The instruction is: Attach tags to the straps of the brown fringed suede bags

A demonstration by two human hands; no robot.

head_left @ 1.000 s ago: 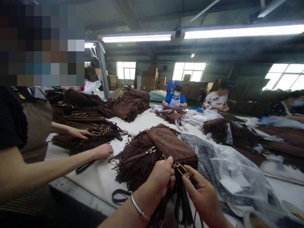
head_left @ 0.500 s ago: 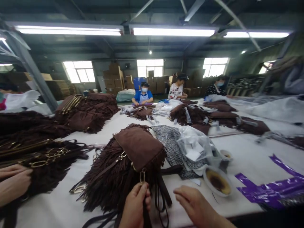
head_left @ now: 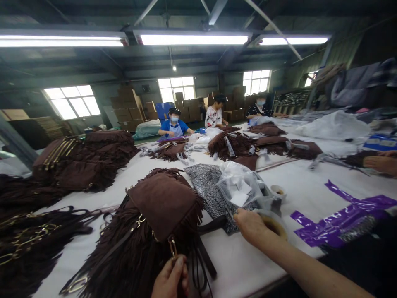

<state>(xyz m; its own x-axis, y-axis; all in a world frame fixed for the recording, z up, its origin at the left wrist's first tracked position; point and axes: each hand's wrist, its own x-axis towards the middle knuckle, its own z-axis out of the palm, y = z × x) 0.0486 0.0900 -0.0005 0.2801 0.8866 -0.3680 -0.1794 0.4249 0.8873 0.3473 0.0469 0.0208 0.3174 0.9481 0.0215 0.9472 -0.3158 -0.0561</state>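
Observation:
A dark brown fringed bag [head_left: 164, 203] lies on the white-covered table in front of me, flap side up. My left hand [head_left: 172, 275] is closed at its near edge, thumb and fingers pinching the lower end of a gold metal clasp [head_left: 173, 247]. My right hand [head_left: 252, 225] reaches across, to the right of the bag, its fingers drawn together. Anything between those fingertips is too small to make out. Beside them is a clear plastic bag [head_left: 228, 178] with white paper pieces. Partly behind my right wrist stands a bowl of brown liquid [head_left: 283, 227].
Brown fringed bags are piled [head_left: 102, 153] at left, with straps and gold chains [head_left: 34, 236] nearer. Grey speckled cloth [head_left: 201, 178], a small cup [head_left: 278, 191] and purple plastic [head_left: 347, 221] lie to the right. Co-workers sit across; another person's hand [head_left: 381, 163] shows at far right.
My view has swung to the right. My right hand has moved forward to the plastic bag and bowl, while my left hand keeps the clasp. The other person's hand at left has left view.

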